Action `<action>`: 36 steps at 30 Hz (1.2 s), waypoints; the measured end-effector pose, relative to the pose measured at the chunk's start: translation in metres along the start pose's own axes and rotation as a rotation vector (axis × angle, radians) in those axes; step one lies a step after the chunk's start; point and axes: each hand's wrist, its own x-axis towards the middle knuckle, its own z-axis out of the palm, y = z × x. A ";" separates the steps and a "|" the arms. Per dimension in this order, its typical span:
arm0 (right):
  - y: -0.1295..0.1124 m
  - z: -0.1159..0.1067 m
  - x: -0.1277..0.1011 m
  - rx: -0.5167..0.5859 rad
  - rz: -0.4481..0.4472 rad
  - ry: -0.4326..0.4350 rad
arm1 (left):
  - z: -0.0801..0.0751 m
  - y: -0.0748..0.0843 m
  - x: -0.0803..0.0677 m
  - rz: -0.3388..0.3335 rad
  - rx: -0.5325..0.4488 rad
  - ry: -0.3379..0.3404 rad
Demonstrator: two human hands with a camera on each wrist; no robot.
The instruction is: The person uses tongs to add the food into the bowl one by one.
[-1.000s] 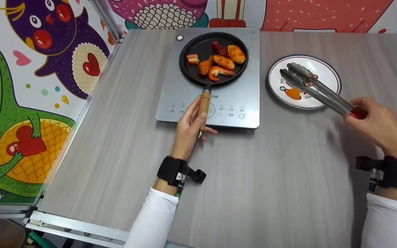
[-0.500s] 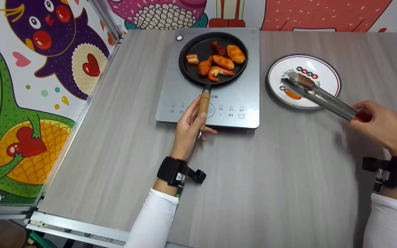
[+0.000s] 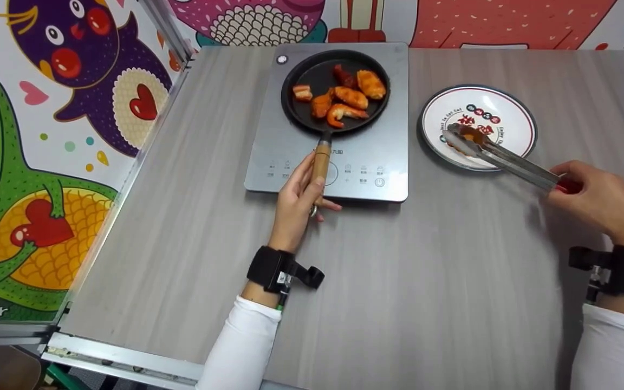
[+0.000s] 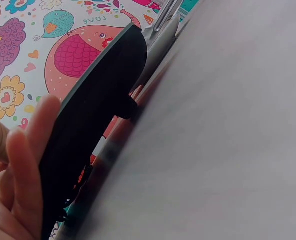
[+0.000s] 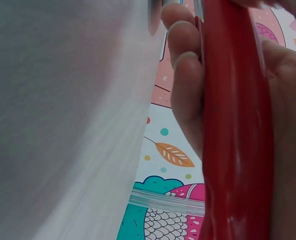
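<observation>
My left hand (image 3: 297,201) holds the wooden handle (image 3: 321,160) of a black frying pan (image 3: 312,70), thumb along the top. Several browned food pieces lie in the pan, among them a curled shrimp (image 3: 339,115). With my right hand (image 3: 599,200) I grip metal tongs (image 3: 515,162); their red handle (image 5: 238,125) fills the right wrist view. The tong tips are low over the left part of a round white plate (image 3: 507,111), around a small orange food piece (image 3: 470,138) that they mostly cover. In the left wrist view, fingers (image 4: 25,170) show beside the dark cooker edge.
Beneath the pan is a silver induction cooker (image 3: 268,162) with touch controls along its front. It stands on a grey wood-grain table (image 3: 398,281), the plate to its right. Cartoon-painted walls (image 3: 507,21) border the back and left, with a metal frame (image 3: 122,352) at the front left.
The tongs' tips have come down and drawn together around the orange piece on the plate. My right hand has shifted slightly right and down. The left hand and pan stay put.
</observation>
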 end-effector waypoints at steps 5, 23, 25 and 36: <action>0.000 -0.001 0.000 -0.015 -0.016 0.029 | 0.000 0.000 0.000 0.002 -0.002 -0.003; -0.001 -0.001 0.000 -0.010 -0.030 0.073 | -0.001 -0.001 0.001 0.009 -0.004 -0.010; -0.002 -0.001 0.000 -0.005 -0.032 0.077 | -0.001 -0.001 0.001 0.008 -0.006 -0.010; -0.009 0.001 0.002 0.008 -0.021 0.072 | 0.000 -0.001 0.001 0.006 0.003 -0.007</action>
